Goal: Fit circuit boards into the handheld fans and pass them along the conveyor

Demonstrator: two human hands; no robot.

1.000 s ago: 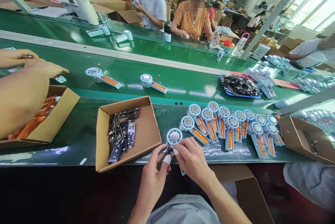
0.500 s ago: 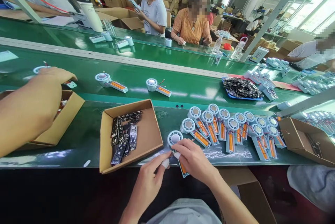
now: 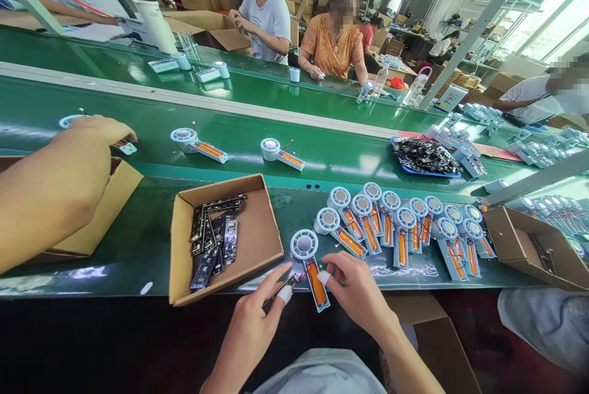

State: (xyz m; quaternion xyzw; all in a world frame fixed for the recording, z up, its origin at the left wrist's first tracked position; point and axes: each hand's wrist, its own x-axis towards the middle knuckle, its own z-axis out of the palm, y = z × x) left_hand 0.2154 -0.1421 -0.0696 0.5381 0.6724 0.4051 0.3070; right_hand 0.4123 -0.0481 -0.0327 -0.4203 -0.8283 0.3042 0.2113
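My left hand (image 3: 255, 311) pinches a narrow dark circuit board (image 3: 281, 286) between thumb and fingers. Thin wires run from the board's end toward a light-blue handheld fan body (image 3: 304, 245), which lies at the bench edge with an orange battery (image 3: 316, 283) showing in its handle. My right hand (image 3: 354, 283) is just right of that handle, thumb and fingers apart, its thumb close to the battery. Both thumbs wear white covers. Left of my hands, a cardboard tray (image 3: 260, 234) contains several dark circuit boards (image 3: 214, 247).
Several similar fan bodies (image 3: 405, 219) stand grouped to the right, beside another cardboard box (image 3: 510, 237). Two more fans lie on the green conveyor (image 3: 239, 130). A blue tray of parts (image 3: 426, 156) is farther back. A co-worker's arm (image 3: 59, 191) reaches in from the left.
My hands have separated: the right has moved off the wire end to the handle's right side, uncovering the battery. The left still has the board. Across the belt, a person's hand now has a fan.
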